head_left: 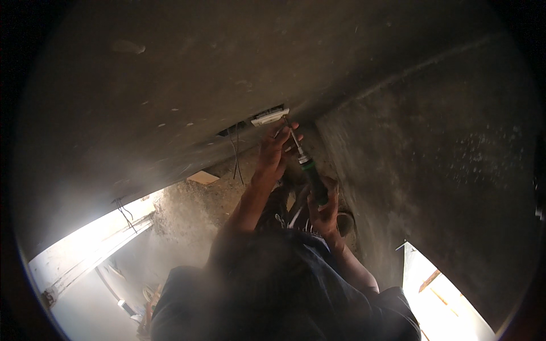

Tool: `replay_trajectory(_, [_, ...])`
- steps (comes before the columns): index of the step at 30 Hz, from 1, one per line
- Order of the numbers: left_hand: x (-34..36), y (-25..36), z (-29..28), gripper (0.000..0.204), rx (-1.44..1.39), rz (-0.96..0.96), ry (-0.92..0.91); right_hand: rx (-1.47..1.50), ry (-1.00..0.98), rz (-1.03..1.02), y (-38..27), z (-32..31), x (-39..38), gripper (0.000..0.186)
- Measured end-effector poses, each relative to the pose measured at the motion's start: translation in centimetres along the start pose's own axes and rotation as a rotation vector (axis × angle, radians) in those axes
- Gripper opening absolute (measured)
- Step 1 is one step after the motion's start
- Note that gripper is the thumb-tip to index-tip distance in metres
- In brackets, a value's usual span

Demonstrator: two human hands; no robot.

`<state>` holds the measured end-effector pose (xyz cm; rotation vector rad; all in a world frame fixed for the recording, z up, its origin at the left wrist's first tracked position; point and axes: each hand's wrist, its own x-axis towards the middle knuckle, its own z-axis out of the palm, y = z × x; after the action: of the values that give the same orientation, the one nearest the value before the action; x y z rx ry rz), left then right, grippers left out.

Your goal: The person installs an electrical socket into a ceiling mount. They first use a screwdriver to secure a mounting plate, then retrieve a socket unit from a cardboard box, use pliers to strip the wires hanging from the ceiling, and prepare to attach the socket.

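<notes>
My right hand (325, 211) is wrapped round the dark grip of a power screwdriver (310, 170) with a green band and a long metal bit. The tool points up and slightly left. Its tip meets the right end of a white rectangular wall plate (271, 117), which sits tilted over an opening in the wall. Just below the plate, my left hand (273, 150) has its thumb and fingers round the bit near the tip. Whether a screw is at the tip is too small to see.
Left of the plate, thin dark wires (236, 153) hang from another wall opening. More loose wires (124, 213) stick out beside a bright doorway at the lower left. A flat tan piece (203, 178) lies on the rough floor. A second wall (432, 142) rises close on the right.
</notes>
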<state>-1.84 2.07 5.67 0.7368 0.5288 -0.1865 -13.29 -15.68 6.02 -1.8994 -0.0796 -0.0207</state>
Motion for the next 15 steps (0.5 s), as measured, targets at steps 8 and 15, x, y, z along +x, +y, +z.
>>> replay_trajectory(8, [-1.2, -0.3, 1.0, 0.05, -0.093, -0.187, -0.293, 1.488, -0.178, 0.871, 1.8, -0.3, -1.6, 0.045])
replay_trajectory(15, [-2.0, -1.1, 0.6, 0.045, 0.154, -0.138, -0.251, 0.45, 0.047, 0.212, -3.4, 1.5, -0.8, 0.047])
